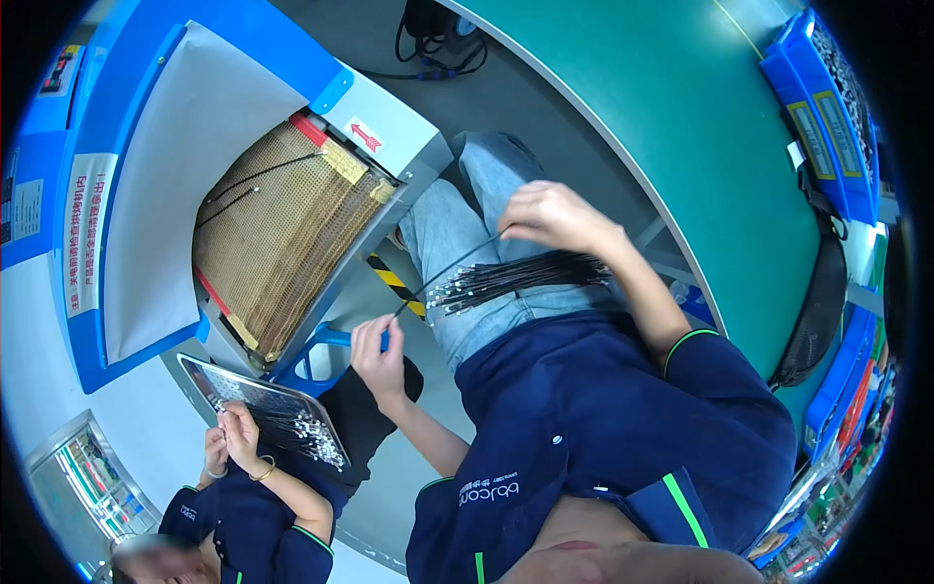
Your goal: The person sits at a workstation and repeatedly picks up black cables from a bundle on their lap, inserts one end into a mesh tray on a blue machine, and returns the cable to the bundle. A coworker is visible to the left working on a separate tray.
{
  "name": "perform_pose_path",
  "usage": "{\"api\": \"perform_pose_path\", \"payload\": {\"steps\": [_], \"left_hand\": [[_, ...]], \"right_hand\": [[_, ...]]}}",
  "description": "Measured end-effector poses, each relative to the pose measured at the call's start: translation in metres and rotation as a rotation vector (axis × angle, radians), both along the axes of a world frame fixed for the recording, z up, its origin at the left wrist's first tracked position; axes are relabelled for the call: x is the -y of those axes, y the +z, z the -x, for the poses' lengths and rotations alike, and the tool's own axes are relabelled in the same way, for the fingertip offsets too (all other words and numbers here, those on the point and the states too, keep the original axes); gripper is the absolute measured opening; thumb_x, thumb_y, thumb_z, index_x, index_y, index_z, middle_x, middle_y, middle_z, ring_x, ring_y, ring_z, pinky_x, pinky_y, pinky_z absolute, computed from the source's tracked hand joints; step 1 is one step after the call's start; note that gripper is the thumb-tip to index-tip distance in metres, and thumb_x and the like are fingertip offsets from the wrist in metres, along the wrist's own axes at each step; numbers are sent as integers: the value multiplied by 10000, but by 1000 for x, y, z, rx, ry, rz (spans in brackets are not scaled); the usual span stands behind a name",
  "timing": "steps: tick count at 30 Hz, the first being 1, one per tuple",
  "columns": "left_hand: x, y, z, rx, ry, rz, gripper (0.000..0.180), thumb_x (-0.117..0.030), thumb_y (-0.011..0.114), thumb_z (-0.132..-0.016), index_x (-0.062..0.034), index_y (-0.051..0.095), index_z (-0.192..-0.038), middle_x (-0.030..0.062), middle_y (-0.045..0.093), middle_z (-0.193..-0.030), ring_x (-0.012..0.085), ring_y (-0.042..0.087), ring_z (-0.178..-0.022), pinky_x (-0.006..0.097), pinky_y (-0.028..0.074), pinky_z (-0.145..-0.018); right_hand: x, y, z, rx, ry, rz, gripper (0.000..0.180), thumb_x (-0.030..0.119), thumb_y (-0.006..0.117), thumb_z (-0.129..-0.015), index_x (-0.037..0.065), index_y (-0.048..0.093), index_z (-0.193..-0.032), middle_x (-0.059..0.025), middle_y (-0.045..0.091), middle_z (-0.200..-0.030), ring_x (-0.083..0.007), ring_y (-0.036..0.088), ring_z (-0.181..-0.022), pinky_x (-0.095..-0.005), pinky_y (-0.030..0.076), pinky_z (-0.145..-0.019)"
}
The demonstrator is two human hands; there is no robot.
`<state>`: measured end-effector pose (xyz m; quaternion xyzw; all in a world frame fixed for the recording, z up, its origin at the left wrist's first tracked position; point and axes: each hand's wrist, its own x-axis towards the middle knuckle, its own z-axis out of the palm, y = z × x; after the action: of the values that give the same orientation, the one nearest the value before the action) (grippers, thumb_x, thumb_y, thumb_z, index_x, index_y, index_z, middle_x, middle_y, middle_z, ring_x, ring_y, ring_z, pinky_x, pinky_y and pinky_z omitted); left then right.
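Note:
A thin black cable (449,270) runs slantwise between my two hands above my lap. My left hand (377,352) is closed with its fingertips pinching the cable's lower end. Higher up and to the right, my right hand (556,216) grips the other end, fingers curled together. Across my thighs lies a bundle of black cables (525,275) with small pale ends at its left side, just below my right hand. A blue bar (336,337) shows right beside my left hand; whether they touch I cannot tell.
At left stands a blue and white machine (389,127) with a brown mesh conveyor belt (282,224) carrying black cables. A co-worker's hands (233,433) are at a tray (199,375) of cables. The green tabletop (671,107) curves around at right, with blue bins (827,127) and a black pouch (815,316).

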<state>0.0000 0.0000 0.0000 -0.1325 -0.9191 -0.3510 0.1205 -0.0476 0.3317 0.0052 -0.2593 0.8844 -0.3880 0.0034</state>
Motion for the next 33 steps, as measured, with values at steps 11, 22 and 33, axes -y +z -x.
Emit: {"api": "perform_pose_path", "payload": {"steps": [11,22,33], "left_hand": [[23,-2,-9,-7,114,28,91,23,683,-765,-8,652,-846,79,647,-804,196,584,-715,290,467,-660],[33,5,-11,21,114,-2,81,24,676,-774,6,648,-848,77,643,-801,179,577,-698,286,466,-651],[37,9,-11,3,111,-7,92,44,668,-760,12,645,-844,86,644,-796,186,584,-702,286,472,-653]], "right_hand": [[-23,8,-4,-16,-74,139,143,122,671,-808,60,656,-936,-76,620,-831,-251,604,-767,-357,500,-695],[-16,3,-7,-274,-115,85,142,112,684,-800,51,622,-912,-64,601,-839,-231,610,-751,-337,510,-662],[-20,4,-13,-118,-55,228,122,55,702,-795,30,637,-895,-68,623,-813,-221,618,-732,-329,494,-640]]}}
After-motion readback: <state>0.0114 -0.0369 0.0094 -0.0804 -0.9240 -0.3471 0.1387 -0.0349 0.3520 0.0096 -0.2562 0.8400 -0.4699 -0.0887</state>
